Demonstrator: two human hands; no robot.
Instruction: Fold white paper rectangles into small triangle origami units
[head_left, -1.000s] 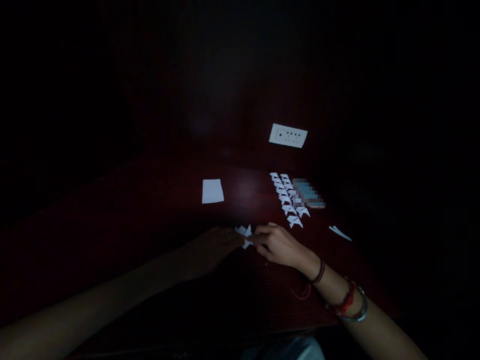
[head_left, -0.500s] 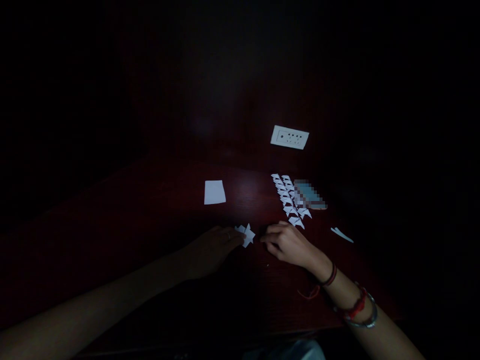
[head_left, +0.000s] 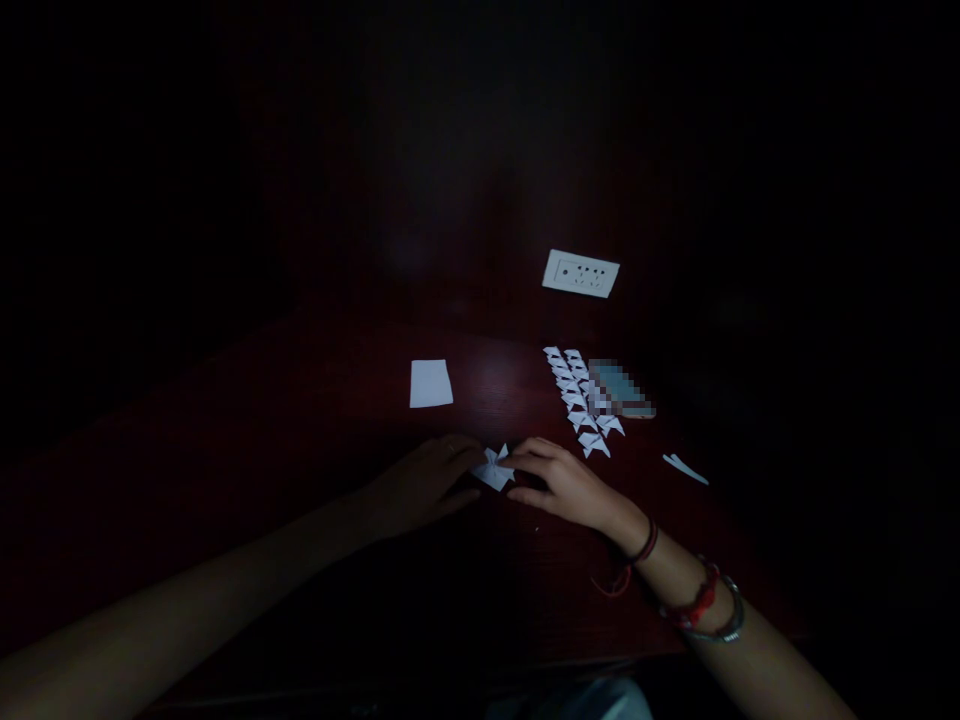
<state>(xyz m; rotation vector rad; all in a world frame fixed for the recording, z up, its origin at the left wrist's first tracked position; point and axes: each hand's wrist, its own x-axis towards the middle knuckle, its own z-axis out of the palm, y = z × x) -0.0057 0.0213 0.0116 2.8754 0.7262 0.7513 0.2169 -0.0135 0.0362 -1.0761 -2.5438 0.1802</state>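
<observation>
A small white folded paper piece [head_left: 494, 468] with several points lies on the dark red table [head_left: 300, 450]. My left hand [head_left: 426, 482] touches its left side with the fingertips pinched on it. My right hand [head_left: 561, 482] meets it from the right, fingers closed on its edge. Red cords and a metal bangle circle my right wrist. The room is very dark and the finger detail is faint.
Two rows of several small folded white pieces [head_left: 581, 400] lie to the right, beside a blurred flat object [head_left: 621, 390]. A blank white paper square [head_left: 431, 383] lies further back, a white wall socket [head_left: 581, 274] behind, and a thin paper strip [head_left: 684, 467] at the right.
My right hand drew back to the right half a second ago and has now returned to the folded piece. Both hands have shifted slightly away from me.
</observation>
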